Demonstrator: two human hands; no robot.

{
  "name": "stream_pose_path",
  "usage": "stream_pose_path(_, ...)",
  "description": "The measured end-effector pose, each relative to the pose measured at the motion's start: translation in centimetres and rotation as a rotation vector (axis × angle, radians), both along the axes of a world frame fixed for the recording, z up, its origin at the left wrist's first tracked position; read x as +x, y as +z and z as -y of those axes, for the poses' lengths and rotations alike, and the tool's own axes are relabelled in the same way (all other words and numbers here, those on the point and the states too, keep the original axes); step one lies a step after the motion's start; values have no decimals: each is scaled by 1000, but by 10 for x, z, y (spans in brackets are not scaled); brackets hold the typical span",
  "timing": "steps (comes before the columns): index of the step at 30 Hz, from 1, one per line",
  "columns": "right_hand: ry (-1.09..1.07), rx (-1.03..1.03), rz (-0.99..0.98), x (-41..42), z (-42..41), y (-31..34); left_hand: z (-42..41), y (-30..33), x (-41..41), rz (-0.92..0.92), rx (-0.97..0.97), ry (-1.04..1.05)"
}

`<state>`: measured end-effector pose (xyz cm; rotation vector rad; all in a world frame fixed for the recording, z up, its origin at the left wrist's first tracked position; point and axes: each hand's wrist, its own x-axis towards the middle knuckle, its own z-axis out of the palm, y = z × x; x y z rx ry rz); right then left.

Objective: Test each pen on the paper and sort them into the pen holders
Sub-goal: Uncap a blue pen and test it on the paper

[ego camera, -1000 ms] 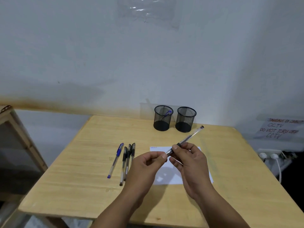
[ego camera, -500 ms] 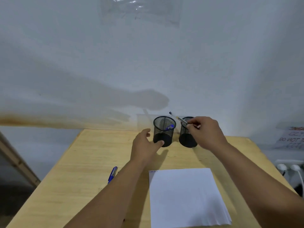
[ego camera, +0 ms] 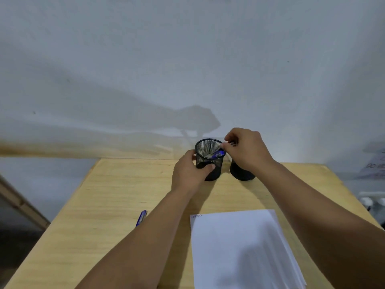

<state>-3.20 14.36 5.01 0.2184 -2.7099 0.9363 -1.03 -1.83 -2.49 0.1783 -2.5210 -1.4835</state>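
Observation:
Two black mesh pen holders stand at the back of the wooden table [ego camera: 114,195]. My left hand [ego camera: 188,174] grips the side of the left holder [ego camera: 207,148]. A blue-capped pen [ego camera: 216,154] leans inside that holder. My right hand [ego camera: 245,152] hovers at the left holder's right rim, with its fingertips pinched on the end of a clear pen that is mostly hidden. The right holder [ego camera: 241,174] is partly covered by my right hand. A white sheet of paper [ego camera: 239,247] with a small scribble in its top left corner lies in front.
A blue-capped pen [ego camera: 141,218] lies on the table left of my left forearm, and the forearm hides the other pens. The wall stands right behind the holders. White plugs [ego camera: 370,198] sit off the table's right edge. A wooden frame [ego camera: 23,207] is at the left.
My head moved closer to the holders. My left hand went from the pen to the left holder and gripped it. My right hand carried the clear pen from above the paper to that holder's rim.

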Motion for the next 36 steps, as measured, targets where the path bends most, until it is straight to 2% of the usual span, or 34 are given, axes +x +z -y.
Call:
stream_pose_path(8,-107,-107,-144,48,-7,0,39,3,31,66,10,-28)
stream_pose_path(15,18,-157,22,107,30,-25,109,5,83,78,-160,-155)
stream_pose_path(21,201,-55,242,157,96,-53,152,-1,111,99,-425,-271)
stream_pose_path(26,271,93,294,192,144,-65,165,-7,125,113,-707,-420)
stream_pose_path(31,229,352,192,203,167,-75,172,-13,133,71,-738,-430)
stream_pose_path(36,183,384,226,208,175,-75,176,-18,140,-17,-782,-392)
